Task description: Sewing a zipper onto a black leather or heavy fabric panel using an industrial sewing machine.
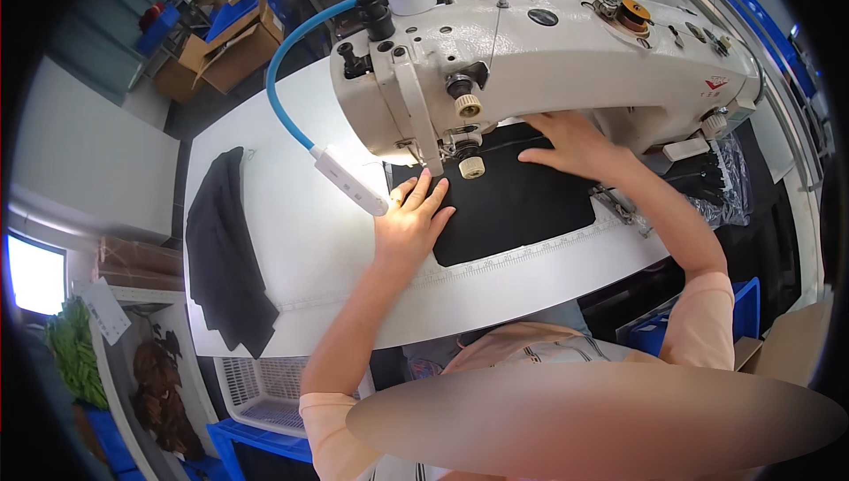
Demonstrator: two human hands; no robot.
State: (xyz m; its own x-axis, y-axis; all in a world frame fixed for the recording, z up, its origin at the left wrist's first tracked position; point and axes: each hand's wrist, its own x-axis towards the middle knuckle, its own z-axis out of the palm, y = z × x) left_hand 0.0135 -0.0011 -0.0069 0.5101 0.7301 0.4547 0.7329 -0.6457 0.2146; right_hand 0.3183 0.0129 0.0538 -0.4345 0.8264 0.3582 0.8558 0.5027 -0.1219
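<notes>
A piece of black fabric (517,211) lies flat on the white sewing table (301,260), partly beneath the arm of a white sewing machine (531,52). My left hand (409,223) rests on the fabric's left edge with fingers spread, their tips close to the presser foot and needle area. Farther right, my right hand (575,149) reaches under the machine arm. Its thumb is apart from the fingers over the fabric, and some fingertips are hidden by the machine. Light from a white lamp (349,182) on a blue flexible neck falls beside my left hand.
Dark folded cloth (228,260) hangs over the table's left edge. A ruler scale (522,255) runs along the front. Below stands a white plastic basket (265,388). Black pieces in clear plastic (707,182) lie right of the machine, and a cardboard box (232,49) stands behind.
</notes>
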